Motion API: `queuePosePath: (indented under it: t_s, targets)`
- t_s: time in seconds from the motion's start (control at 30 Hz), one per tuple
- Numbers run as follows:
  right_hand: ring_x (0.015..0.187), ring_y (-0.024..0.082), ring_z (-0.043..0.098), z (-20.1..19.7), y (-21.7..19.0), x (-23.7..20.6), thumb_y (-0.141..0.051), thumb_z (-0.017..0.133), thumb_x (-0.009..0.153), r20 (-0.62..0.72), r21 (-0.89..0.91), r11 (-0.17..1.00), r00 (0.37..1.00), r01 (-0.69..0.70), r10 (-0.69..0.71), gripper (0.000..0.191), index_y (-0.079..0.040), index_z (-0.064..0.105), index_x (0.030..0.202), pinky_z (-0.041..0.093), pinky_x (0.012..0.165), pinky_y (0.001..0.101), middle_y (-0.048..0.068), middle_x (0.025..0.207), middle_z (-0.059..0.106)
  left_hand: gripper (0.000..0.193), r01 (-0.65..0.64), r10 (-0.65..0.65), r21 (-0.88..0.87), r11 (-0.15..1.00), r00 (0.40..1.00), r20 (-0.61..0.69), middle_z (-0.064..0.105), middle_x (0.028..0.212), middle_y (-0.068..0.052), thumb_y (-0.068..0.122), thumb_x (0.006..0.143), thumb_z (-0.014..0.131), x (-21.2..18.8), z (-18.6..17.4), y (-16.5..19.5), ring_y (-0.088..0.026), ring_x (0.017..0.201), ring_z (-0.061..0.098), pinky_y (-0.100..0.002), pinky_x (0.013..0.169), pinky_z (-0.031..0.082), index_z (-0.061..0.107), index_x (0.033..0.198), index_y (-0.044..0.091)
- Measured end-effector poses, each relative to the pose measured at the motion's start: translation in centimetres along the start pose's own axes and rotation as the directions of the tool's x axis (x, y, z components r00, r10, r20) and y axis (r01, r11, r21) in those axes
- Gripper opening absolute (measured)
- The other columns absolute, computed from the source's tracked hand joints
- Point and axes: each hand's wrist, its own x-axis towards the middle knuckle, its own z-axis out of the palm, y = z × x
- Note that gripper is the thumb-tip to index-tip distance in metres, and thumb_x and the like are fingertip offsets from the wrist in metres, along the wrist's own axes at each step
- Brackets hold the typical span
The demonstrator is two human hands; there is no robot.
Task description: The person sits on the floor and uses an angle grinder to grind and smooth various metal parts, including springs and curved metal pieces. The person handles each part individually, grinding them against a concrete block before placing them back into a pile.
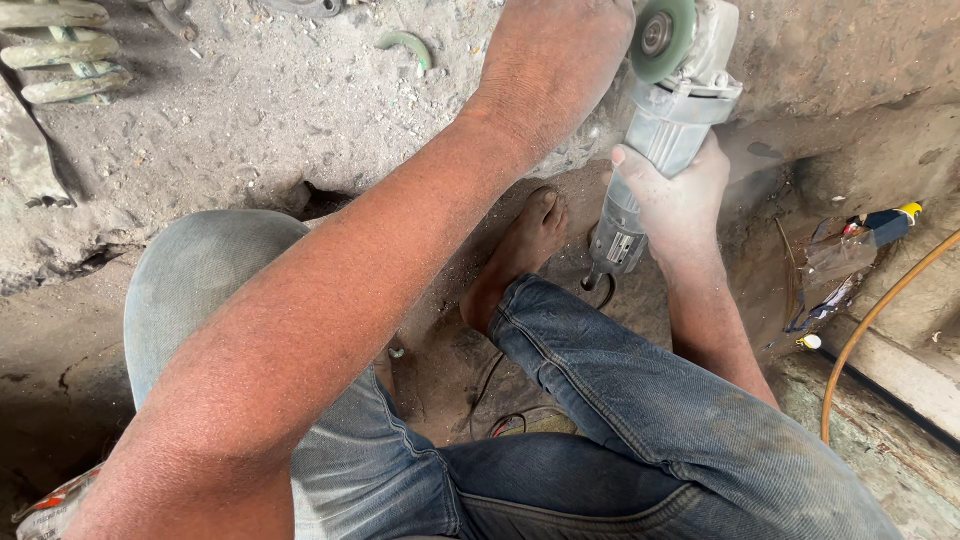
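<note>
Gripping the grey body of an angle grinder [655, 140], the right hand [680, 190] is seen dusted white, its fingers wrapped firmly round the tool's housing. The grinder is held upright above dusty ground, its greenish disc [661, 38] at the top edge of the view and its black cord [500, 385] trailing down past a bare foot [520, 255]. The left hand [555, 55] is stretched forward just beside the disc; its fingers are cut off by the frame, so their state cannot be told. Both legs are clad in blue jeans [620, 420], the knees drawn up as the person is seated low on the dirt. A coil spring [60, 55] is seen lying at the upper left, and a small curved green piece [405, 45] rests on the gravel near it. An orange hose [880, 315] is run along the right side, close to a crumpled plastic wrapper [835, 265] and a dark tool with a yellow tip [890, 222].
</note>
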Motion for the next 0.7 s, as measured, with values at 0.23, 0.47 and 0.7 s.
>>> queuePosePath:
  t_s: [0.23, 0.47, 0.7]
  targets:
    - [0.098, 0.015, 0.072, -0.18, 0.67, -0.43, -0.012, 0.085, 0.09, -0.007, -0.079, 0.997, 1.0, -0.003, 0.002, 0.045, 0.001, 0.057, 0.124, 0.063, 0.088, 0.0309, 0.008, 0.11, 0.071, 0.017, 0.011, -0.016, -0.087, 0.996, 0.999, -0.052, 0.074, 0.074, -0.014, 0.014, 0.082, 0.079, -0.16, 0.37, 0.06, -0.02, 0.066, 0.074, -0.035, 0.057, 0.06, 0.075, 0.095, 0.004]
    - [0.1, 0.016, 0.073, 0.14, 0.07, -0.63, -0.008, 0.082, 0.094, 0.046, -0.04, 0.997, 0.997, 0.06, -0.058, 0.04, 0.003, 0.06, 0.126, 0.063, 0.09, 0.0319, 0.01, 0.113, 0.072, 0.018, -0.002, 0.0, -0.09, 0.996, 1.0, -0.023, 0.074, 0.074, -0.014, 0.014, 0.082, 0.079, -0.23, 0.28, 0.35, -0.018, 0.066, 0.075, -0.033, 0.057, 0.06, 0.076, 0.097, 0.005]
    - [0.084, 0.017, 0.072, 0.11, 0.56, -0.92, -0.012, 0.083, 0.087, 0.005, 0.077, 0.995, 0.998, -0.069, 0.069, 0.043, 0.001, 0.06, 0.122, 0.063, 0.075, 0.0326, 0.008, 0.104, 0.071, 0.017, -0.001, 0.003, -0.028, 1.0, 0.998, 0.066, 0.074, 0.073, -0.013, 0.012, 0.08, 0.079, -0.25, -0.26, 0.79, -0.019, 0.067, 0.075, -0.034, 0.057, 0.06, 0.075, 0.094, 0.003]
